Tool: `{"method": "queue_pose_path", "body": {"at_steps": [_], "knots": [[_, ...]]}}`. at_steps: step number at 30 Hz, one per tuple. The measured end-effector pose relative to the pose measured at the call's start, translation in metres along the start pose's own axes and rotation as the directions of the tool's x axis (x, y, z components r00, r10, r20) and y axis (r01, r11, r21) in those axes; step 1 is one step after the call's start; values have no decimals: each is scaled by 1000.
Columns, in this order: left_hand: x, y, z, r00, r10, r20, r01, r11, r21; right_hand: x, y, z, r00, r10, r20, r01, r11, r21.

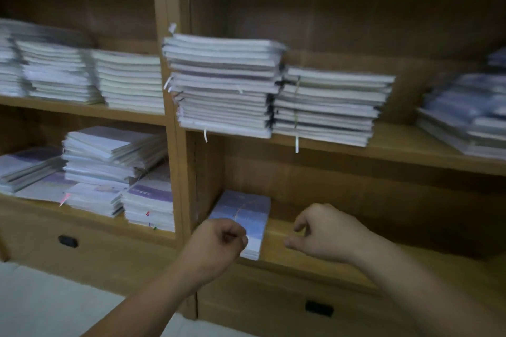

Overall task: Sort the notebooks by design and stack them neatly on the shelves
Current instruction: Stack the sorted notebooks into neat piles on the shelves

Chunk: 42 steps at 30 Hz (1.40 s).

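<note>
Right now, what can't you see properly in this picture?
Head view: the left hand covers the near corner of the small stack; whether it grips it is unclear.
Head view: the right stack is cut off by the picture's edge.
Head view: blur smears the cover design on the left pile.

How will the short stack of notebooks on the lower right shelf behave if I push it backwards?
The short notebook stack is low and flat, so it would probably slide on the wooden shelf rather than tip. It is several thin notebooks, so upper ones may slip out of line. Few copies, so probably light.
</note>
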<state>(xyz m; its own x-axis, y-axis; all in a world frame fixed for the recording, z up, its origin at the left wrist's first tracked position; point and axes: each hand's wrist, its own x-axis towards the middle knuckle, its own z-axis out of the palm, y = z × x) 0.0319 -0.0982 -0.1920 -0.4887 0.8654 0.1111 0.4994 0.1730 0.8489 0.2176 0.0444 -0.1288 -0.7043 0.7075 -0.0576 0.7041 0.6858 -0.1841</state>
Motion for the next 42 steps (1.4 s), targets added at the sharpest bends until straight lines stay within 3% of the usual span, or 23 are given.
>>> {"method": "queue_pose_path", "body": {"at_steps": [5, 9, 11, 14, 16, 21, 25, 28, 33, 39, 42], "knots": [[6, 110, -22, 963, 258, -73, -256, 966, 31, -41, -1, -106, 978, -50, -203, 51, 999, -3], [15, 162, -33, 911, 389, -136, -384, 921, 64, -59, 4, -157, 938, -45, -344, 35, 999, -35], [25, 180, -44, 887, 419, -194, -404, 908, 112, -63, 13, -183, 874, -32, -484, 34, 999, -5], [44, 204, -61, 831, 472, -296, -441, 882, 167, -57, 32, -215, 691, 12, -722, 69, 994, 82], [55, 216, -61, 801, 508, -317, -465, 861, 207, -42, 46, -227, 619, 81, -781, 41, 990, 134], [73, 234, -50, 751, 609, -255, -458, 759, 464, 3, 59, -231, 773, 234, -590, -35, 944, 328], [83, 251, -46, 873, 465, -144, -331, 784, 525, 26, 66, -234, 786, 310, -535, -62, 900, 431], [89, 266, -44, 925, 364, -109, -278, 844, 459, 33, 69, -236, 800, 339, -496, -72, 874, 480], [92, 265, -36, 933, 336, -132, -262, 881, 394, 34, 75, -233, 785, 367, -500, -27, 826, 563], [79, 261, -28, 953, 294, -73, -287, 954, 90, 14, 81, -236, 743, 445, -499, -22, 762, 647], [71, 261, -27, 950, 276, -144, -293, 948, -121, -9, 85, -238, 744, 449, -495, 34, 714, 699]]}}
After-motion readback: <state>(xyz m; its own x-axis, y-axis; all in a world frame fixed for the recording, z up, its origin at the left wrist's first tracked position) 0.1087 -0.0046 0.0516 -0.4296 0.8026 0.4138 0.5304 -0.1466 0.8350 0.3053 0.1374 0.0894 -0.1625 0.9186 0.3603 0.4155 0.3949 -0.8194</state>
